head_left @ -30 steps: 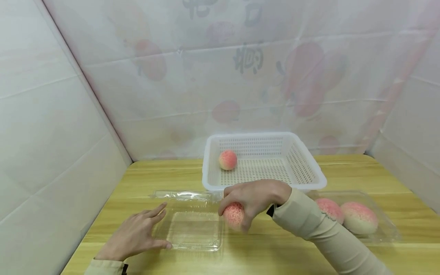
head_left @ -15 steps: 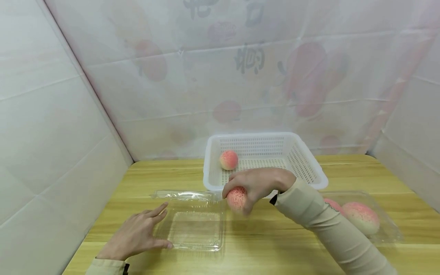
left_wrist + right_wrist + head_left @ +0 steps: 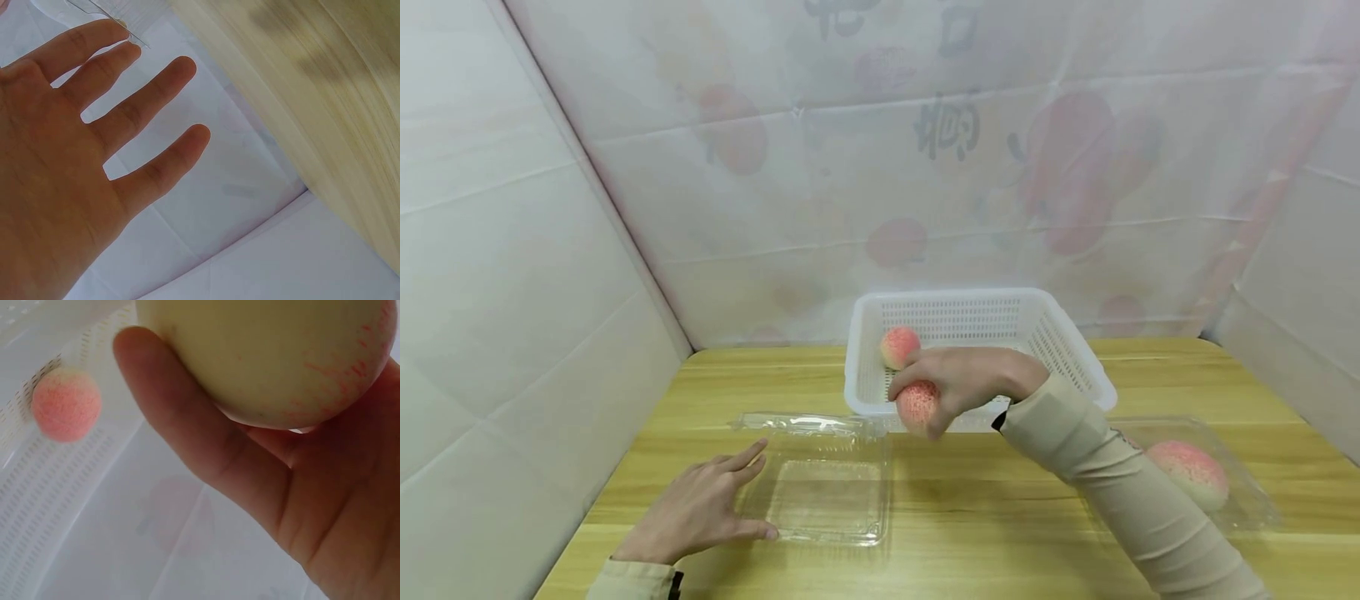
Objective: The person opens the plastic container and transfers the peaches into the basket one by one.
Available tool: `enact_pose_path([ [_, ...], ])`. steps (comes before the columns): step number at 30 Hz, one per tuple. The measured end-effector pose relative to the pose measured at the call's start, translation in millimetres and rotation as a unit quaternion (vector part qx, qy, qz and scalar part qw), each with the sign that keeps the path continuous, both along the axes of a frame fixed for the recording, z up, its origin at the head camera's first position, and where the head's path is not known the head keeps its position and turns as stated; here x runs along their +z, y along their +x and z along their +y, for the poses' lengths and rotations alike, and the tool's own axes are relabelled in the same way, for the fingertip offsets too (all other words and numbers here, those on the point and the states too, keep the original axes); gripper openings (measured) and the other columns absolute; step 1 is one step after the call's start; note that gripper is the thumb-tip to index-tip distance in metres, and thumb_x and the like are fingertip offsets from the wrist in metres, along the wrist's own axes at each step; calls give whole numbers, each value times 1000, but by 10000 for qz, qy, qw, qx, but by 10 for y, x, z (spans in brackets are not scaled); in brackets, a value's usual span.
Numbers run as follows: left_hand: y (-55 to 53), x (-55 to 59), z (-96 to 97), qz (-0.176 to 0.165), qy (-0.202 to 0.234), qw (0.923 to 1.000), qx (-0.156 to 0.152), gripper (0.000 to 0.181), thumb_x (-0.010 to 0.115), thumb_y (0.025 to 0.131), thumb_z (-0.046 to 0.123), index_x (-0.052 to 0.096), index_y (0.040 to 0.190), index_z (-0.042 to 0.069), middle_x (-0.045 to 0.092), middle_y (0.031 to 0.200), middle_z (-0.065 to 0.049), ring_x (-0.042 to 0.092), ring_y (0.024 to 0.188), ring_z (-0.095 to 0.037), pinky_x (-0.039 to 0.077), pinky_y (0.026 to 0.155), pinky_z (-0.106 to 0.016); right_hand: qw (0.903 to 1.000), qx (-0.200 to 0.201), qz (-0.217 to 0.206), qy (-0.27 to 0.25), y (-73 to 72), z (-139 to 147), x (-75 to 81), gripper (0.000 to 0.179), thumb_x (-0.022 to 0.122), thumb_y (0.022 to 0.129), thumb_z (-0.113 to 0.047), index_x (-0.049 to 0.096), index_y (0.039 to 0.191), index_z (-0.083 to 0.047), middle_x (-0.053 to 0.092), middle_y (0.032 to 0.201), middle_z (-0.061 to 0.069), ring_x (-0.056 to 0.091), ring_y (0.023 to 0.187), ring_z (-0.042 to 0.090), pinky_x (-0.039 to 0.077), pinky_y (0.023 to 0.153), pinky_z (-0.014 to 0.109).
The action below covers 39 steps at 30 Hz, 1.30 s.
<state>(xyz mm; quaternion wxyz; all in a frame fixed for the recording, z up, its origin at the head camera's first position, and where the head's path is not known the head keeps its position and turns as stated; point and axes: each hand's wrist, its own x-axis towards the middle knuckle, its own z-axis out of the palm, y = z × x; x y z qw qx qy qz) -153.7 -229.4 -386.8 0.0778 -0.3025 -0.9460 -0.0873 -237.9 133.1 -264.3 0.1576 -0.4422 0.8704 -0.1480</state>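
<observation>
1. The right hand (image 3: 970, 375) is gripping a pink-and-pale peach (image 3: 917, 407); its fingers are curling over the top, while its thumb is lying along the pale side, as the right wrist view is showing;
2. that gripped peach is hanging at the near side of a white slatted basket (image 3: 955, 295), overlapping the near wall in the head view; whether it is touching the rim, I cannot tell;
3. another, rounder-looking peach (image 3: 899, 346) is sitting inside the basket, toward its left end, just beyond the gripping fingers;
4. the left hand (image 3: 700, 507) is holding nothing; its fingers are stretching out straight and spreading apart, and its thumb tip is reaching the near left corner of a clear plastic box (image 3: 827, 500); whether it is pressing there, I cannot tell;
5. the clear plastic box is lying on the wooden table (image 3: 992, 525), to the near left of the basket, with a shiny strip running along its far side;
6. at the right, a second clear container (image 3: 1247, 500) is bearing a large peach (image 3: 1187, 473); the right sleeve (image 3: 1127, 492) is crossing in front, hiding part of that container;
7. a pale printed cloth (image 3: 850, 183) is hanging behind the table
</observation>
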Motion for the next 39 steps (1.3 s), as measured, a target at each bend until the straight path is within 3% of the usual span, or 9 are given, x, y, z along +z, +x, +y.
enact_pose_path([
  [9, 9, -1, 3, -29, 0, 10000, -21, 99, 67, 75, 77, 66, 126, -8, 55, 144, -20, 65, 108, -45, 56, 83, -57, 9996, -143, -78, -215, -106, 36, -9, 51, 73, 73, -9, 68, 125, -11, 58, 116, 6, 55, 100, 20, 51, 85, 32],
  [21, 21, -1, 4, 13, 66, 10000, -30, 98, 69, 74, 76, 68, 124, -8, 55, 144, -20, 66, 107, -45, 56, 83, -57, 9986, -349, 297, -262, -192, 51, -14, 53, 74, 72, -9, 69, 124, -12, 56, 129, 7, 55, 104, 22, 51, 84, 33],
  [39, 24, -11, -5, 137, -26, 9999, -77, 99, 66, 75, 78, 68, 125, -7, 57, 141, -20, 67, 106, -43, 58, 80, -55, 9943, -861, 622, -57, -333, 45, 38, 57, 76, 71, -13, 67, 128, -10, 56, 103, 8, 54, 87, 22, 50, 71, 32],
])
